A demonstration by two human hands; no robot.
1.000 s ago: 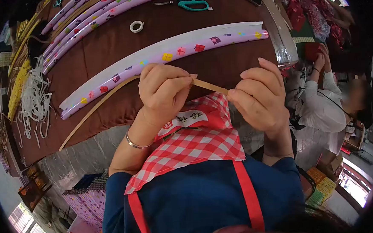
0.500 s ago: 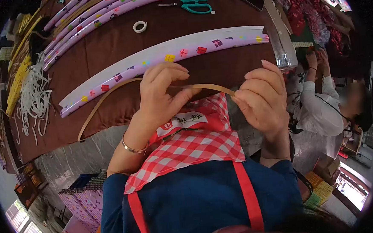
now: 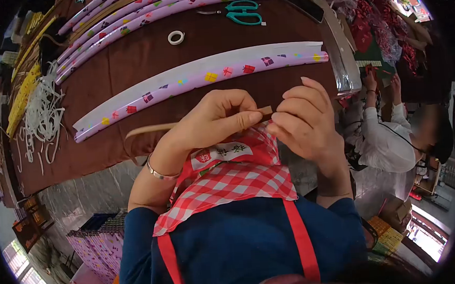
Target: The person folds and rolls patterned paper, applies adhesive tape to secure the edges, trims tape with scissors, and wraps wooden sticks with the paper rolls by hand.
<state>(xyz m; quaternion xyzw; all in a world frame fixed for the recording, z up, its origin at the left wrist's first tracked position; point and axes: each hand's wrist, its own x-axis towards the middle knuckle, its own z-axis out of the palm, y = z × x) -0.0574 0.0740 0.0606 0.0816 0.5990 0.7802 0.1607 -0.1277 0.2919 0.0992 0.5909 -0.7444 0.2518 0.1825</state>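
My left hand (image 3: 220, 116) is closed, thumb and index finger pinching a flat, springy tan strip (image 3: 265, 110), bamboo-like, close to its squared end. The rest of the strip trails left behind the wrist and bends down over the table edge. Beside that end, my right hand (image 3: 307, 119) has its thumb and fingertips drawn together; whatever they may hold is hidden. Beyond the hands lies a long piece of lilac gift-print wrapping paper (image 3: 197, 80), rolled along its near side with a white strip showing behind.
On the brown tablecloth (image 3: 144, 56) lie a white tape roll (image 3: 176, 38), teal-handled scissors (image 3: 244, 13), a dark phone (image 3: 300, 3) and several lilac-wrapped lengths (image 3: 178, 12). White ties (image 3: 43, 109) hang at the left. A co-worker in a white top (image 3: 386, 142) works at the right.
My left hand has moved right along the strip to its end, drawing the tail in. My right hand has shifted slightly left and no longer visibly grips the strip. The view tilts slightly.
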